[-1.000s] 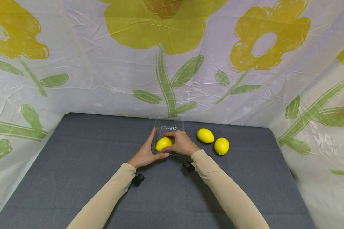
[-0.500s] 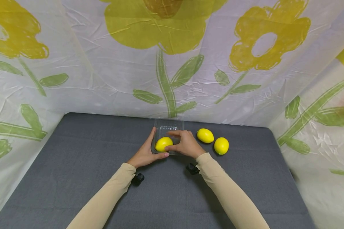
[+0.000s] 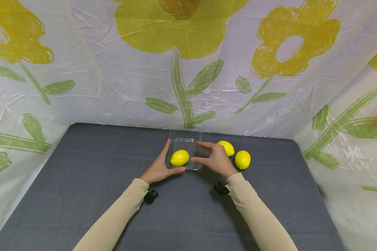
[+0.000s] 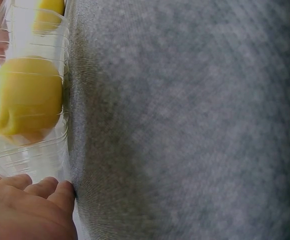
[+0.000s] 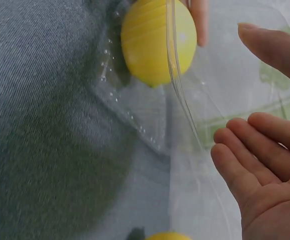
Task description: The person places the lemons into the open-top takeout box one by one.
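One lemon lies in the front left part of a clear plastic container, whose back rises toward the curtain. My left hand rests against the container's front left corner, fingers along the side and thumb along the front. Over the container's right side is my right hand, nothing between its thumb and fingers. In the right wrist view, this hand's fingers are spread away from the thumb, apart from the lemon. A second lemon, partly hidden behind the right hand, and a third lemon lie to the right.
A dark grey cloth covers the table. A white curtain with printed yellow flowers hangs behind and at both sides. Black wrist cameras sit under both sleeves.
My right hand has let go of the lemon in the container and moved right, now overlapping the second lemon. My left hand and the container have stayed put.
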Demonstrator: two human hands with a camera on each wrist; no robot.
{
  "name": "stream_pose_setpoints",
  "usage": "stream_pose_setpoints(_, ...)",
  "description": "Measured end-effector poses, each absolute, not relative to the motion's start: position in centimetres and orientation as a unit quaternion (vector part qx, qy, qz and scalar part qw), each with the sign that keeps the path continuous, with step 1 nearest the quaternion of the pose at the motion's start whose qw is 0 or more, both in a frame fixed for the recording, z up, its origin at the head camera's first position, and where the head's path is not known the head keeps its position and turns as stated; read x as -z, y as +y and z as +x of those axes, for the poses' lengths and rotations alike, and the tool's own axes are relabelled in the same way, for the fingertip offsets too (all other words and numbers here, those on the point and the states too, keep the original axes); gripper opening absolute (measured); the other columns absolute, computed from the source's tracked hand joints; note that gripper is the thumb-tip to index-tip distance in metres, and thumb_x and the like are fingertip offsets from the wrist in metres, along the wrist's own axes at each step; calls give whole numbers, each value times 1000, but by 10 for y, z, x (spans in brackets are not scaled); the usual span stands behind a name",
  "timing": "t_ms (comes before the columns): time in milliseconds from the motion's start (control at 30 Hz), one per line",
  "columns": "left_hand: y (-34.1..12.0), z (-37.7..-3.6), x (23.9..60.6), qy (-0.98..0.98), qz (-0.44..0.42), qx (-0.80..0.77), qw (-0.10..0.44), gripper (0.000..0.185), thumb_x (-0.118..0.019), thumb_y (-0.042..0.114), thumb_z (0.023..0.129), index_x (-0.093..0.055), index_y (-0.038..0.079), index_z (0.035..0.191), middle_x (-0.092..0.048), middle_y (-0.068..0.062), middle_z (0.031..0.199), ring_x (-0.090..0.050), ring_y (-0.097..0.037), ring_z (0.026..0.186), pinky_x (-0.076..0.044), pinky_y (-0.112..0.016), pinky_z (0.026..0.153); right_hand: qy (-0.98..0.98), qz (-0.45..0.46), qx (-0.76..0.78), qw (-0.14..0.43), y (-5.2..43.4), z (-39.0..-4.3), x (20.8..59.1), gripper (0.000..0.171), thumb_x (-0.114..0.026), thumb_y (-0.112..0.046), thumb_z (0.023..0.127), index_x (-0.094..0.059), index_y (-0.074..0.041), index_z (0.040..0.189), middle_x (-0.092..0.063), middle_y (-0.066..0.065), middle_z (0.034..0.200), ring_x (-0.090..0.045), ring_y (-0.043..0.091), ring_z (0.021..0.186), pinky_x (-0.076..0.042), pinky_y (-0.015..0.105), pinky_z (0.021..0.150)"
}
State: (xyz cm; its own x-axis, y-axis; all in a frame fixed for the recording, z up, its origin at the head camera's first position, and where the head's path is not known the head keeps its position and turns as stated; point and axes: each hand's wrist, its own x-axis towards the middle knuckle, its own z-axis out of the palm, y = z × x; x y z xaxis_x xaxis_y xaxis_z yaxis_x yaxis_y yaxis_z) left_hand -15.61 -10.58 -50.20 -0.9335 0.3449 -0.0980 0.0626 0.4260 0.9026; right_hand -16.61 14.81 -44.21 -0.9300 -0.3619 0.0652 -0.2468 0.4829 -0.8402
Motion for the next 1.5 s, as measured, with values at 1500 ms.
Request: stream_pose_setpoints(1500, -106, -156, 502, 835, 127, -520, 128, 127, -84, 48, 81, 9, 22, 164, 4, 1, 170, -4, -30, 155, -17, -64, 118, 887, -14, 454, -85, 268, -142, 446, 71, -87, -25, 83, -58, 1, 142, -58, 19, 142, -54, 37, 131, -44, 53, 107)
